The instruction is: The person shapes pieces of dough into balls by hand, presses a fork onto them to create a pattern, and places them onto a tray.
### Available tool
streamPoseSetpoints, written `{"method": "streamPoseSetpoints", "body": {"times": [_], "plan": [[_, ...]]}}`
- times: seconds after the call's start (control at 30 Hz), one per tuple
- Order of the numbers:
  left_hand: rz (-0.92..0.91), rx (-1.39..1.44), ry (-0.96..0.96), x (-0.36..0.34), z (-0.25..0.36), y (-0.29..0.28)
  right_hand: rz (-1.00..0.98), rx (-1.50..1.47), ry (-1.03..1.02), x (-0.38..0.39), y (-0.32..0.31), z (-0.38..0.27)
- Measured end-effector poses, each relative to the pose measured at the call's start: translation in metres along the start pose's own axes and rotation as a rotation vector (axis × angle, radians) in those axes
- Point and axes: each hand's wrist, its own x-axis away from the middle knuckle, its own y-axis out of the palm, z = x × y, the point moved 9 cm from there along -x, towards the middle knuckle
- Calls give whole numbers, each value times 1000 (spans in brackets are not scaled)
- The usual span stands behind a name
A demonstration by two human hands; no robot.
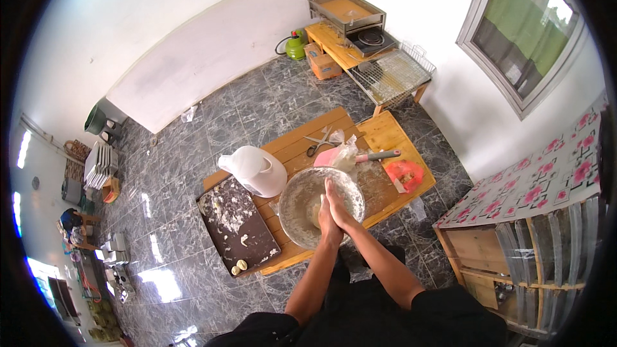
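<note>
My left hand (328, 225) and my right hand (339, 211) are pressed palm to palm above a large metal bowl (296, 189), fingers straight and pointing away from me. Whatever lies between the palms, if anything, is hidden. The bowl's inside is smeared with white flour, and a pale lump of dough (315, 216) shows in it beside my left hand. Left of the bowl lies a dark baking tray (241, 240) dusted with flour and crumbs. Small pale dough pieces (240, 266) sit at its near corner.
A white plastic jug (256, 171) stands behind the tray. Scissors (316, 144), a spatula with a grey handle (379, 155) and a red plastic bag (406, 175) lie on the low wooden table (289, 146). A flower-patterned cabinet (524, 193) stands at my right.
</note>
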Motion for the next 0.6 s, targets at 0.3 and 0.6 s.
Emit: {"method": "streamPoseSetpoints", "body": {"times": [0.3,0.6], "plan": [[-116,-1153,394,71,73,36,-110,-468,204,2,-21,-29],[-61,-1140,713,58,88,17,-332,-632,420,20,-2,-11]]}}
